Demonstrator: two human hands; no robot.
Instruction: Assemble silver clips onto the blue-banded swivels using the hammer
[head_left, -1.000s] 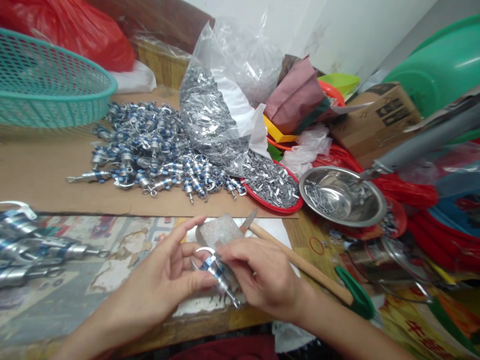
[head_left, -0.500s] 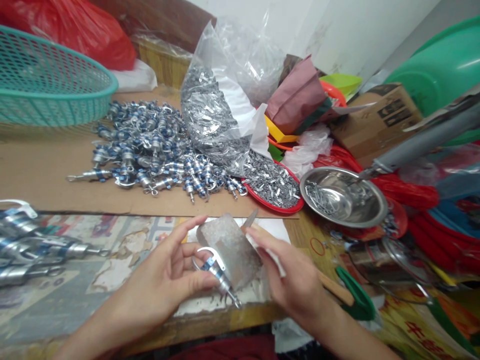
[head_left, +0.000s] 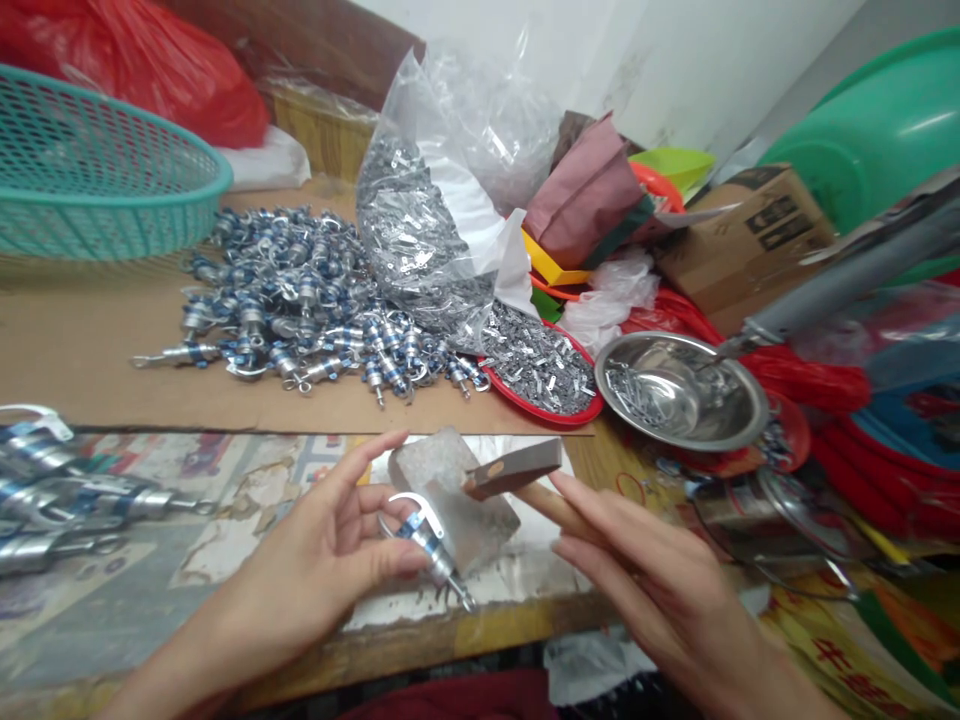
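Metal fitting (head_left: 433, 546) — at edge of block (head_left: 489, 526)

Basket (head_left: 172, 203) upper left; fittings (head_left: 300, 285) piled to its right, on cardboard (head_left: 90, 335). Bag (head_left: 420, 235) upper centre, behind a plate (head_left: 544, 413); bowl (head_left: 731, 435) right of it. Lower centre, a block (head_left: 435, 462); left hand (head_left: 345, 535) left of it, hammer (head_left: 517, 468) in right hand (head_left: 660, 585).

Left hand (head_left: 352, 540) pinching, right hand (head_left: 660, 575) gripping, forearms (head_left: 206, 625) angled inward

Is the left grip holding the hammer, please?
No, the left grip holds a metal fitting, while the right grip holds the hammer.
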